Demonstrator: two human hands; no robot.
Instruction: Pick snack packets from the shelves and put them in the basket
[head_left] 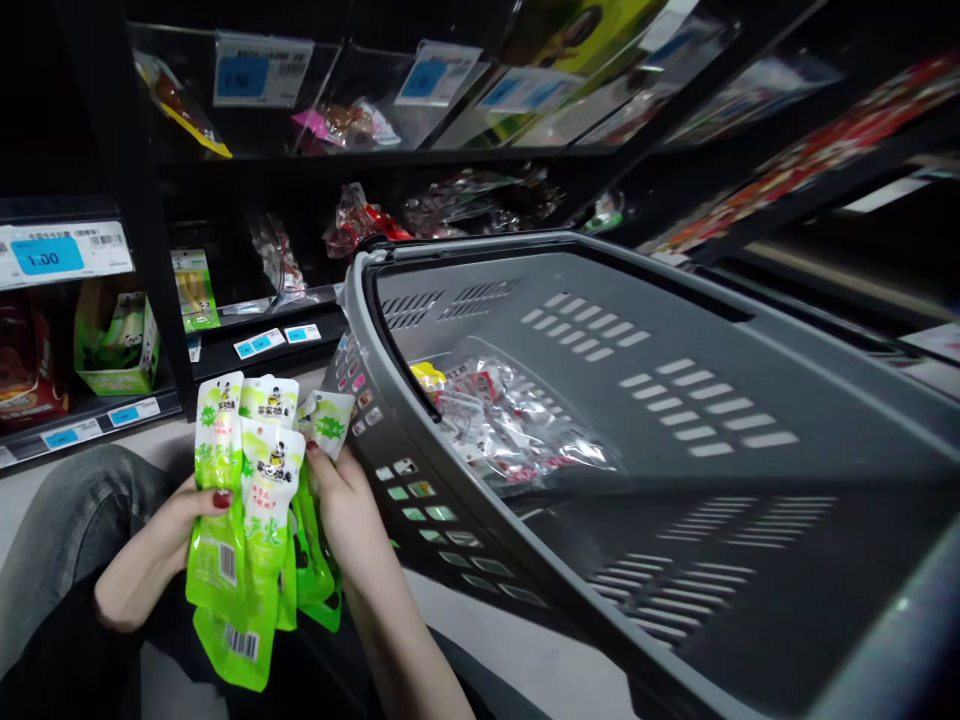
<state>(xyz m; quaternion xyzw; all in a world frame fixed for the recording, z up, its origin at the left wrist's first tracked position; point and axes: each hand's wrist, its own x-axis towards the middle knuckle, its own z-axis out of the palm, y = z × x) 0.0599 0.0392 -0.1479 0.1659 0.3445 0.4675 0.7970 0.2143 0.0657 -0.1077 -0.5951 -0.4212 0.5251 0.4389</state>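
Both my hands hold a fan of several green and white snack packets (251, 500) low at the left. My left hand (154, 560) grips the packets from the left, thumb on the front. My right hand (349, 510) is closed on the right side of the bunch, fingers behind it. Right beside my right hand stands a large grey plastic shopping basket (675, 400), tilted toward me. Inside it lie several clear-wrapped snack packs (510, 425) with red print and a yellow item.
Dark store shelves (247, 340) with blue price tags run along the left and top, stocked with snack bags and a green display box (116, 345). My knee in grey jeans (67, 520) is at the lower left. A pale floor shows beneath the basket.
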